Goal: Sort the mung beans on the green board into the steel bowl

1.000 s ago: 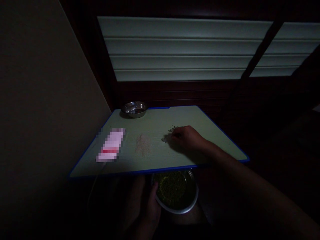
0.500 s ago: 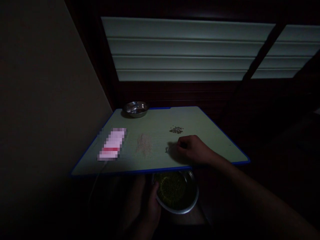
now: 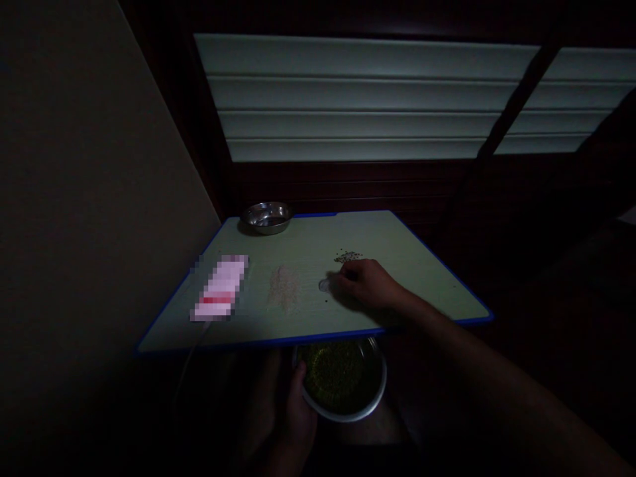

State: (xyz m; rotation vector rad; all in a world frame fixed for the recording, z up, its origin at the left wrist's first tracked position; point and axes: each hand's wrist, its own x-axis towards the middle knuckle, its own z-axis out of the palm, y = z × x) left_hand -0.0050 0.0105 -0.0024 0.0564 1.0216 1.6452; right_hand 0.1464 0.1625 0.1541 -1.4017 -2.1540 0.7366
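Note:
My left hand (image 3: 299, 404) grips the rim of a metal bowl (image 3: 354, 417) below the table's front edge, thumb over the rim. Inside the bowl lie many small green beans (image 3: 335, 374). Over the right half of the pale table my right hand (image 3: 365, 281) is closed, fingertips pressed together near the surface; what they hold, if anything, is hidden. Just beyond it lies a small pile of dark grains (image 3: 348, 256). A small clear, whitish thing (image 3: 325, 285) sits by my fingertips, its kind too dim to tell. A pale heap of grains (image 3: 284, 288) lies to the left.
The pale tabletop (image 3: 308, 242) has a blue edge. A phone-like, pixelated object (image 3: 221, 289) lies on its left side, with a cable hanging over the front. An empty-looking metal bowl (image 3: 267, 220) stands at the back left. A wall rises on the left, slatted panels behind.
My right hand pulled back from the dark grains toward the front edge, then moved forward and left again beside them. The held bowl has shifted slightly left in view.

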